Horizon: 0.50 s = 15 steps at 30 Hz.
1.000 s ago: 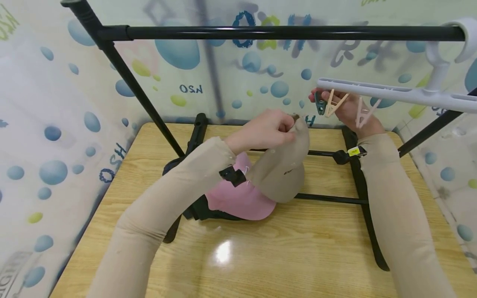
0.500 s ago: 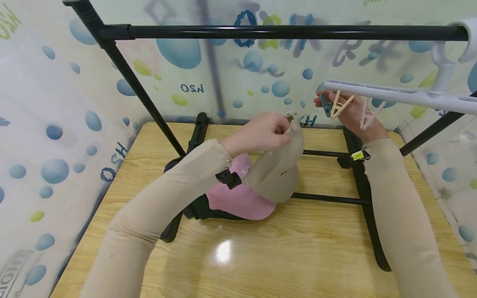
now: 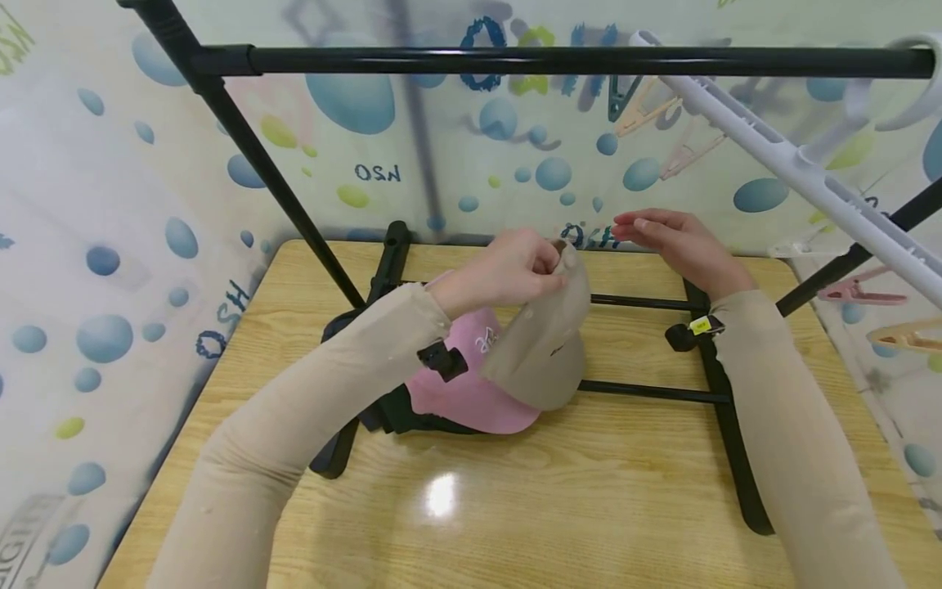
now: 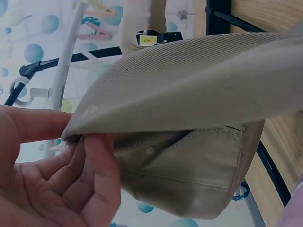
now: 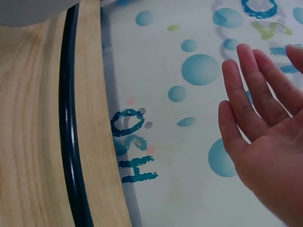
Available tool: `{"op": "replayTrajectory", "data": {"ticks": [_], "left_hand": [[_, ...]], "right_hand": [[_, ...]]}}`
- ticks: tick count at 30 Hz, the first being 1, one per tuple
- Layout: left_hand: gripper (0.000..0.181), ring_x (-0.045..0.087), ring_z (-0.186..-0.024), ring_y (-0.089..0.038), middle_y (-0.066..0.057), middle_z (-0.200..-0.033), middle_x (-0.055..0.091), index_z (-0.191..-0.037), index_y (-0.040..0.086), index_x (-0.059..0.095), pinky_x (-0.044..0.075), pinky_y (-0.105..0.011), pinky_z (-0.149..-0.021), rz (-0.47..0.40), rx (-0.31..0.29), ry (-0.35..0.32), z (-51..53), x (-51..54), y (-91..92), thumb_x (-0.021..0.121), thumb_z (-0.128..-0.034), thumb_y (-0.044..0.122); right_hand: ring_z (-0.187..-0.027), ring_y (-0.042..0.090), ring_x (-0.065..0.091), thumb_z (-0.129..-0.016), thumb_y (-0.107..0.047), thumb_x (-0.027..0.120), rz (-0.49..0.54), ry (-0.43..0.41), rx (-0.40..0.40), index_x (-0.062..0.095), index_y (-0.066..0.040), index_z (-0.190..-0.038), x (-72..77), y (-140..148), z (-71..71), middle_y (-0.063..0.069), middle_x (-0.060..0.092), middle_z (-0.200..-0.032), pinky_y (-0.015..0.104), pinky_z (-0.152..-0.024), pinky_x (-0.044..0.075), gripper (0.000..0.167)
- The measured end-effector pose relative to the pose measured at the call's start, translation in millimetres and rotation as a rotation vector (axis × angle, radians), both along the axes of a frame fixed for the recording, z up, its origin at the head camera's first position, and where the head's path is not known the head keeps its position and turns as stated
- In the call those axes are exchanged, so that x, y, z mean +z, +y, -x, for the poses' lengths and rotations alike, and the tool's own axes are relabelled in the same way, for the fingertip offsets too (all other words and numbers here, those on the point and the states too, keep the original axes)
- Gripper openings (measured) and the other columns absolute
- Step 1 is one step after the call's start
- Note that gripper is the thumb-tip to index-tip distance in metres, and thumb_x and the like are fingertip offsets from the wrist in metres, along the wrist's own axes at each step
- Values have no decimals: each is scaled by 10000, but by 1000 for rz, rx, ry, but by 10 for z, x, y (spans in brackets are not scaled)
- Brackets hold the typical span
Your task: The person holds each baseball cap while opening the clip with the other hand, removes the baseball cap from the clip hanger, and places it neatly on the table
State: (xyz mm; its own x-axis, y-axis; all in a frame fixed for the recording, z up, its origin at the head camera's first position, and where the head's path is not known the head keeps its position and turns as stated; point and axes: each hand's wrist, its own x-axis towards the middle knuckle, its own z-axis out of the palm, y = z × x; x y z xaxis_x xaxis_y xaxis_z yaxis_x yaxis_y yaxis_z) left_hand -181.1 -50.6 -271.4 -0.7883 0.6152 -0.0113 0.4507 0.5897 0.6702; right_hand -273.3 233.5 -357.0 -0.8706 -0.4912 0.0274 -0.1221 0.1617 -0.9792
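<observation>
A beige cap [image 3: 555,360] hangs from my left hand [image 3: 508,270], which pinches its upper edge between thumb and fingers. The left wrist view shows that pinch on the fabric [image 4: 165,90] close up. Below and behind it lie a pink cap [image 3: 464,401] with white lettering and something dark green [image 3: 423,417], partly covered. My right hand [image 3: 684,245] is raised near the back of the table, fingers straight, holding nothing. Above it a white clip hanger [image 3: 795,159] slants from the rack's bar, apart from the hand. Teal [image 3: 621,96], beige [image 3: 648,110] and pink [image 3: 688,155] clips hang from its far end.
A black rack stands on the wooden table [image 3: 552,499], its top bar [image 3: 515,61] crossing the view. Two lower rods [image 3: 655,394] join its feet. More clips, one pink [image 3: 861,290], hang from the hanger's near end. A patterned wall encloses the back and sides.
The hanger has turned, its clip end swinging up and back behind the bar. My right hand has left the clips and sits lower. The beige cap has shifted slightly left in my left hand.
</observation>
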Motion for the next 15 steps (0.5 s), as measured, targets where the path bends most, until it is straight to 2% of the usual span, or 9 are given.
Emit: {"op": "replayTrajectory", "data": {"ticks": [5,10,15], "left_hand": [[296,296,-447,-67,27,-521,354,-653,81,528,275,-203,-487,-16,4,-57,-39,-30,-41,610,-937,91],[236,382,-459,-81,17,-530,410,-710,64,561,351,-213,-495,-46,42,-113,-61,-67,-88,613,-937,99],[213,520,-526,-145,-18,-588,507,-737,50,563,494,-260,-565,-99,84,-208,-64,-102,-120,579,-945,94]], "right_hand": [[-1188,131,525,-1026,-275,481,-37,0,26,509,19,-1352,-54,7,-21,17,640,-1211,378,-1112,242,440],[-1222,156,507,-1008,-365,494,-151,-28,35,525,-26,-1348,-69,14,-76,41,610,-1261,485,-1119,184,481],[-1157,171,556,-1025,-295,482,-145,28,96,527,27,-1324,-153,42,-91,109,600,-1255,278,-1045,347,442]]}}
